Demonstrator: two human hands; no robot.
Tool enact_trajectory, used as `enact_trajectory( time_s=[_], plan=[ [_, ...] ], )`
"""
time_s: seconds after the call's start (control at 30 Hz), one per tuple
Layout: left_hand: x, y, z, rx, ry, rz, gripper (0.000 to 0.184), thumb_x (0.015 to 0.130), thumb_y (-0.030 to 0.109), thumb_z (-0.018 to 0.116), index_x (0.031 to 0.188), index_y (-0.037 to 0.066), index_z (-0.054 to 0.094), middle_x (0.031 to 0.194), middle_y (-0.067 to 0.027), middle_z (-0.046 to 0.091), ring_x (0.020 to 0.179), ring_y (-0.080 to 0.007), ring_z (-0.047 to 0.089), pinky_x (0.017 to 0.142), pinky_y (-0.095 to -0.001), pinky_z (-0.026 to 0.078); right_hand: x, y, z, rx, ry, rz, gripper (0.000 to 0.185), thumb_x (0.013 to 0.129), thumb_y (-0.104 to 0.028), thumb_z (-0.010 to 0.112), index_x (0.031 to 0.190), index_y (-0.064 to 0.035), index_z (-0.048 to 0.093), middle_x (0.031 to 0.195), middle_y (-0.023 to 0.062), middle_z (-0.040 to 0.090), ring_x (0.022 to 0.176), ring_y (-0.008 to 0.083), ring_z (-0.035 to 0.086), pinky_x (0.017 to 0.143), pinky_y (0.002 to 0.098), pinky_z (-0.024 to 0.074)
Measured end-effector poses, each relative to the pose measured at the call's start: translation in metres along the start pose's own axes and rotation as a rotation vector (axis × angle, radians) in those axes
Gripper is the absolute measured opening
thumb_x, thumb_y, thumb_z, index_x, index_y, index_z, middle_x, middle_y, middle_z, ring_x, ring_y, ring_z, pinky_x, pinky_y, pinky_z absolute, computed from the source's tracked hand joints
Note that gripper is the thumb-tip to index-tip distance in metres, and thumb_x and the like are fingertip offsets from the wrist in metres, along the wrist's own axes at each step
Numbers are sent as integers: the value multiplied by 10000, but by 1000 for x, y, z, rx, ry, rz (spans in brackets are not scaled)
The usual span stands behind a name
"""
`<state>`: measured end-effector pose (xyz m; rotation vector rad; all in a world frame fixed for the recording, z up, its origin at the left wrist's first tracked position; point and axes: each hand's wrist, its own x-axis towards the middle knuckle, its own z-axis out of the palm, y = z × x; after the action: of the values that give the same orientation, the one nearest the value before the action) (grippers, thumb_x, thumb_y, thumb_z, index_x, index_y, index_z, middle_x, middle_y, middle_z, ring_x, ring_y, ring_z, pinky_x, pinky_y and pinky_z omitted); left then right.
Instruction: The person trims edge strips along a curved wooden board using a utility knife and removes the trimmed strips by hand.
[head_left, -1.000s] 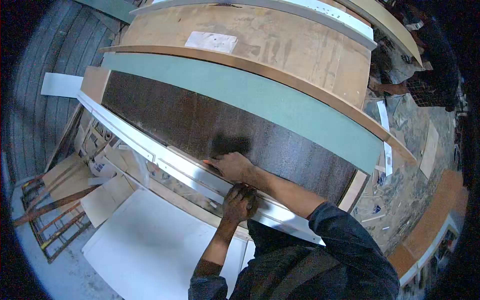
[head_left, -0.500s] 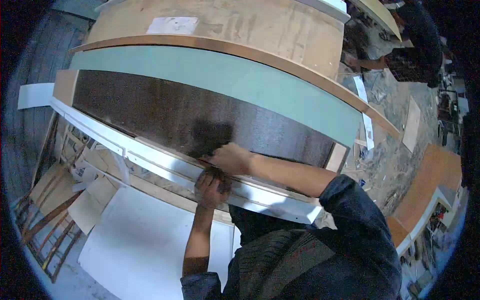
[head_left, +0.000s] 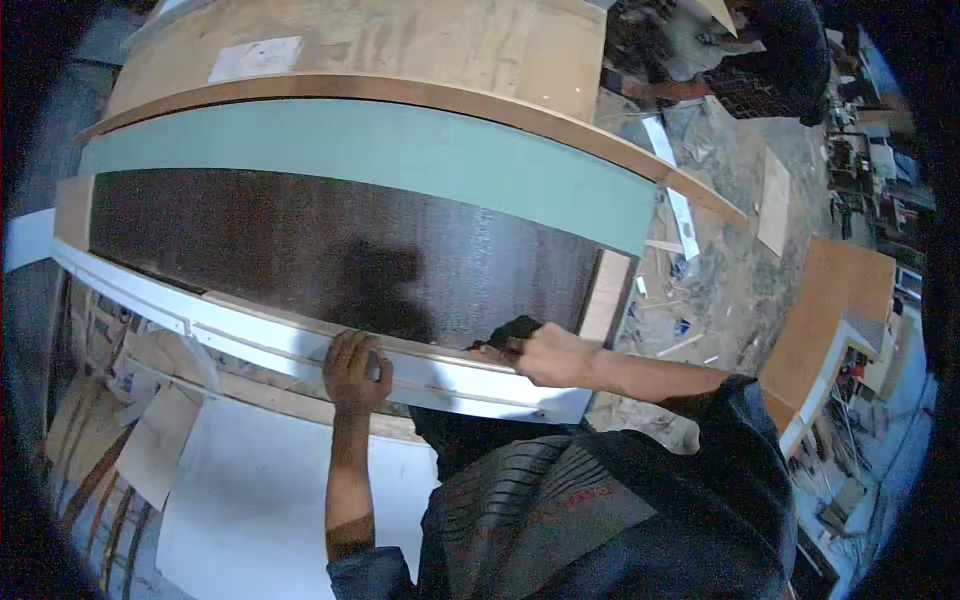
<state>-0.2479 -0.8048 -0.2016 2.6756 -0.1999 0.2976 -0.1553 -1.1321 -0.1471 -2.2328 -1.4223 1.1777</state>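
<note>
A long white strip runs along the near edge of a dark brown panel. On this strip, left of my body, my left hand is closed with its fingers curled over the edge. Farther right, my right hand is closed around a small orange-tipped tool, mostly hidden by the fingers, at the seam between strip and panel. A dark shape beside its knuckles is hard to make out. Beyond the brown panel lies a pale green band.
A thin wooden edge and a plywood sheet lie beyond the green band. A white board is low at the left. Another person is at the upper right, above a floor with scraps. An orange-brown board stands at right.
My hands were close together and are now apart: the right hand has moved right along the strip with the tool, the left hand leftward. The view has also shifted.
</note>
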Motion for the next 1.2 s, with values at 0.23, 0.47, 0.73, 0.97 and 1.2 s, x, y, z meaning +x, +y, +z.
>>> enact_trajectory(
  time_s=[0.23, 0.47, 0.73, 0.97, 1.2],
  plan=[
    [3, 1, -1, -12, -42, -14, 205, 744, 94, 633, 924, 10, 682, 1009, -143, 668, 986, -357, 642, 916, -466, 517, -42, 10, 21, -19, 14, 89, 164, 746, -151, 611, 687, -36, 712, 777, 179, 693, 681, 355, 705, 624, 480, 567],
    [-3, -4, 1, -42, -27, -22, 200, 746, 82, 626, 925, 15, 686, 1009, -147, 670, 983, -348, 644, 908, -448, 530, -41, 12, 25, 25, 154, 107, 396, 776, -151, 602, 1159, -97, 686, 821, 178, 690, 686, 357, 700, 619, 490, 563],
    [-1, 1, 2, -46, -43, -83, 218, 731, 103, 641, 937, 48, 685, 1010, -120, 674, 1025, -338, 634, 934, -453, 517, -25, 14, -24, 155, 352, 107, 473, 912, -175, 558, 1381, -125, 531, 857, 150, 653, 652, 350, 647, 572, 452, 532],
    [-2, 0, -1, -44, -25, -73, 210, 778, 189, 645, 930, 52, 691, 1014, -116, 676, 1014, -342, 634, 932, -456, 519, 104, -17, -34, 240, 394, 50, 472, 879, -154, 549, 1350, -114, 548, 985, 167, 671, 772, 383, 680, 660, 485, 560],
    [-6, -6, 1, -59, -34, -73, 302, 743, 290, 652, 896, 30, 675, 995, -165, 655, 993, -355, 628, 907, -477, 528, 196, -44, -29, 181, 300, -73, 622, 900, -204, 555, 1498, -213, 382, 1038, 147, 669, 812, 369, 694, 686, 456, 585]
  ],
)
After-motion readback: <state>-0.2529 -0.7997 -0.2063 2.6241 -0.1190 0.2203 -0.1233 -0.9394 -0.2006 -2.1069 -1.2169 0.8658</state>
